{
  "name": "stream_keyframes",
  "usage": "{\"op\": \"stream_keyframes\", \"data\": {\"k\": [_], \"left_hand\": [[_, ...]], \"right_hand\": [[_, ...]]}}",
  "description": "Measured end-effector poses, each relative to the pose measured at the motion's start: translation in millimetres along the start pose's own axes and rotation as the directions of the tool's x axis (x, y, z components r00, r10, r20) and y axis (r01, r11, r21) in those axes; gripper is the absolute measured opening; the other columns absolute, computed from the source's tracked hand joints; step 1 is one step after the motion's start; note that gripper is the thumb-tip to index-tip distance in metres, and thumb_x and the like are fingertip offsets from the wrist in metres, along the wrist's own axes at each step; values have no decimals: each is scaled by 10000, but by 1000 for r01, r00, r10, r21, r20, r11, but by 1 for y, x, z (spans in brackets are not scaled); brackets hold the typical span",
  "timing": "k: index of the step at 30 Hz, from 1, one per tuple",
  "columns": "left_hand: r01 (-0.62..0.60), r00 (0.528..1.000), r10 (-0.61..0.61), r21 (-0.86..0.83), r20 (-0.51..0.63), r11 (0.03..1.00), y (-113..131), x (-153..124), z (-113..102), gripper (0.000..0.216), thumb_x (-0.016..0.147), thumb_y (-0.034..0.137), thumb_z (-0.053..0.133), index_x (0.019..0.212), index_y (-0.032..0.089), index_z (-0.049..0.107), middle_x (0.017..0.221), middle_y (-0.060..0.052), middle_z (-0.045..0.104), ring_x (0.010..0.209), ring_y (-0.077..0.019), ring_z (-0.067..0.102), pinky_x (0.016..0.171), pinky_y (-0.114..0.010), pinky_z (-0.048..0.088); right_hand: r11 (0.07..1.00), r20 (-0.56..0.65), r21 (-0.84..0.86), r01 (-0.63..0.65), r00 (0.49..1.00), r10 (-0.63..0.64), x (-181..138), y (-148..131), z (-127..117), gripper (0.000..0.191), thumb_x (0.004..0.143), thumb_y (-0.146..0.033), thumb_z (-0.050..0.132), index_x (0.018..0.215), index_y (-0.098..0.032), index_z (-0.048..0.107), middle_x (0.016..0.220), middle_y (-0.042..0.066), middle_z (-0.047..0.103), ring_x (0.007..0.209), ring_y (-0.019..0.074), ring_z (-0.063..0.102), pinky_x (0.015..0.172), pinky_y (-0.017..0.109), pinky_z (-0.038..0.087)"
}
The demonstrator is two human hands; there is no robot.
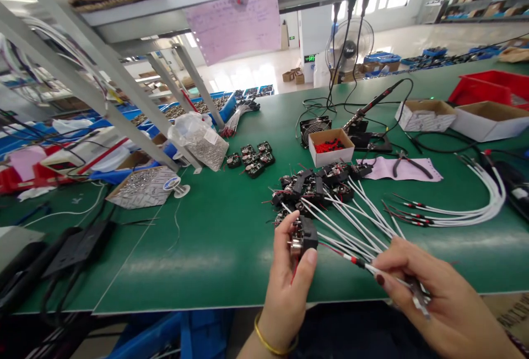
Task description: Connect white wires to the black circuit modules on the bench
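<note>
My left hand [287, 276] pinches a small black motor unit [306, 236] with a round metal part between thumb and fingers. A white cable [384, 272] with red and black sleeves near its end runs from beside that unit to my right hand [430, 293], whose thumb and forefinger are closed on it. A metal tool [420, 297], perhaps tweezers, also sticks out of my right hand; its kind is partly hidden. Just beyond my hands lies a pile of similar black units [308, 185], with several white cables [351, 221] trailing toward me.
Farther off stand a box of red parts [330, 152], a soldering iron [378, 100] in its stand and a small fan [314, 127]. Pliers [411, 166] lie on pink paper at right, near loose white cables [467, 213]. Left are more units [252, 159] and a solder spool [177, 187].
</note>
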State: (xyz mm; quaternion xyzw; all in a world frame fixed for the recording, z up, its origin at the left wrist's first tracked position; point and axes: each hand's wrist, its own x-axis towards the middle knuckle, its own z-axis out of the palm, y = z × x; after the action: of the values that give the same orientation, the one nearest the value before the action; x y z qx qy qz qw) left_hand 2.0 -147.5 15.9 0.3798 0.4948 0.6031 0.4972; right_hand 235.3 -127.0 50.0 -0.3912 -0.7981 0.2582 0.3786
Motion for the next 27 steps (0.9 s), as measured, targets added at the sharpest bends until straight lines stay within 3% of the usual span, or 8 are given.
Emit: {"op": "stream_keyframes", "data": {"k": [2,6,9,13,19,23,27], "left_hand": [[12,1000,-12,38,3,999,-3,-1,-1,587,944,444,788,1495,337,613,1453,-54,614,1263,-297,563,1055,-323,441],[78,993,-74,-38,96,996,-10,-4,-2,620,980,477,741,1550,326,549,1430,-67,616,1254,-287,577,1061,-324,440],[112,985,-102,-63,142,992,-13,-6,0,676,952,497,778,1558,326,532,1335,-62,651,1140,-253,614,984,-304,468],[150,964,-129,-72,231,986,-15,-9,6,703,952,532,774,1566,332,497,1205,-34,678,1053,-214,616,986,-298,463],[218,947,-179,-124,268,968,-24,-12,8,653,981,585,714,1561,353,523,1293,-21,684,1088,-207,617,1003,-305,466],[190,947,-169,-54,273,980,-24,-13,8,579,990,610,686,1494,333,624,1355,-35,685,1183,-242,621,1085,-339,460],[45,962,-65,80,267,996,-20,-14,10,503,1021,582,654,1464,343,647,1462,-38,640,1326,-269,582,1176,-372,431]], "right_hand": [[1000,34,22,-15,999,14,2,-3,1,137,1070,-229,552,979,-263,649,794,-32,645,651,146,647,594,232,512],[997,74,64,-43,997,38,8,-6,4,182,1073,-190,492,953,-247,616,814,-25,634,669,139,639,611,236,502],[995,130,79,-62,990,51,11,-6,8,171,1063,-181,486,959,-243,607,818,-24,633,682,147,633,614,248,488],[993,72,98,-69,995,62,12,-7,16,117,1060,-177,510,1060,-248,603,775,-48,617,655,152,611,603,255,466],[997,9,79,1,1000,-2,17,-8,25,131,1045,-154,545,1073,-258,621,802,-48,627,667,160,605,625,262,466],[998,-17,43,52,999,-52,17,-4,27,146,1050,-137,552,1080,-255,632,875,-30,665,751,168,632,682,269,475],[993,-54,-15,115,992,-116,12,-1,33,148,1113,-182,493,1053,-236,616,876,-12,649,775,186,614,695,289,452]]}}
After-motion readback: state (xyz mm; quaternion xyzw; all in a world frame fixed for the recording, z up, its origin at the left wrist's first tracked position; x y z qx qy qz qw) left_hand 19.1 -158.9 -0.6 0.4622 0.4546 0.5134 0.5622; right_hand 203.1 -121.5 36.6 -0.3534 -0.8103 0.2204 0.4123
